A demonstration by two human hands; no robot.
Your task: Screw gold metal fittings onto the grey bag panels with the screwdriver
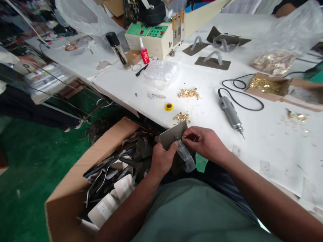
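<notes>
My left hand [164, 158] grips a dark grey-green panel [171, 133] at its lower edge, over the table's front edge. A plastic-wrapped strap [186, 156] hangs from the panel toward my lap. At the panel's right side, the thumb and forefinger of my right hand [199, 139] pinch a small gold metal piece [183, 137]. Just beyond the panel lie a pile of gold hooks [181, 117], a small yellow round container [169, 107] and another gold pile [189, 93].
A cardboard box [101, 148] of panels stands below left. On the white table [207, 104] lie a grey electric screwdriver [230, 112], wrapped-handle panels [213, 63], a red bottle [144, 53] and a box of gold parts [268, 85]. A machine [153, 37] stands behind.
</notes>
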